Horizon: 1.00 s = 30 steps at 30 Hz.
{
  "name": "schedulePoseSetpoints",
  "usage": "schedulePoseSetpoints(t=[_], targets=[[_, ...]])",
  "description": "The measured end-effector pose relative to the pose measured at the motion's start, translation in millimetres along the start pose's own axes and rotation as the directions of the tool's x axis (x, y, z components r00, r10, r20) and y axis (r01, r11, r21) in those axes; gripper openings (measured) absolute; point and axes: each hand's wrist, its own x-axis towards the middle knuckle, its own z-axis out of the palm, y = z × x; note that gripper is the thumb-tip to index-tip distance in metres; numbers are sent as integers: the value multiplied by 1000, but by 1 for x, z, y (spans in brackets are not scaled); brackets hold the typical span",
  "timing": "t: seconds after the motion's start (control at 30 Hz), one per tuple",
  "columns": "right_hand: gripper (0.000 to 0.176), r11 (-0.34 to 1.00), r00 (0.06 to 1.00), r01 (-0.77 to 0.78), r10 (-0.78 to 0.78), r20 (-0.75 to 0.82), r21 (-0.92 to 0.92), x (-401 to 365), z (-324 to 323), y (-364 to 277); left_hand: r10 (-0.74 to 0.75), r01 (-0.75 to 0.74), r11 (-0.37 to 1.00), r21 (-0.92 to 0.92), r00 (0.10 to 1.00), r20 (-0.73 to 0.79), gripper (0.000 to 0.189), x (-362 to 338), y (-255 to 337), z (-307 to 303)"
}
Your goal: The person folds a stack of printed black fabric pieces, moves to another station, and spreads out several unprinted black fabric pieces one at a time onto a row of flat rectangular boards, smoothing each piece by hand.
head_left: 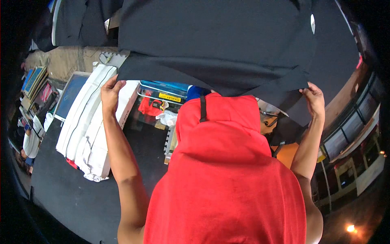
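Note:
A wide piece of black fabric [211, 28] spreads across the top of the view, its near edge lifted and folded in creases. My left hand [109, 93] pinches the fabric's left near corner between thumb and fingers. At the right, my right hand [313, 99] is closed on the near edge close to the other corner. The edge sags between my two hands, just ahead of my red shirt [227, 175]. What lies beneath the fabric is hidden.
Long white bundles [87, 118] lie left of my left arm. Below the fabric's edge are a blue clear-lidded case [162, 87] with a yellow label, a red item [149, 106] and a white plastic bag [167, 118]. An orange object [286, 153] sits beside my right arm.

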Motion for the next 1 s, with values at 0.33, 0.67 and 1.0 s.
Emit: schedulePoseSetpoints(t=[0.33,0.67,1.0], targets=[[22,902,926,357,-376,-36,-242,-69,-2,-153,393,-401,867,-296,915,-87,21,-60,44,-51],[47,641,631,763,-710,313,-85,-145,19,-314,579,-637,396,-662,732,-359,30,-199,109,-52],[26,563,476,826,-719,507,22,-86,-55,-390,540,-759,500,-417,650,-535,38,-322,112,0]])
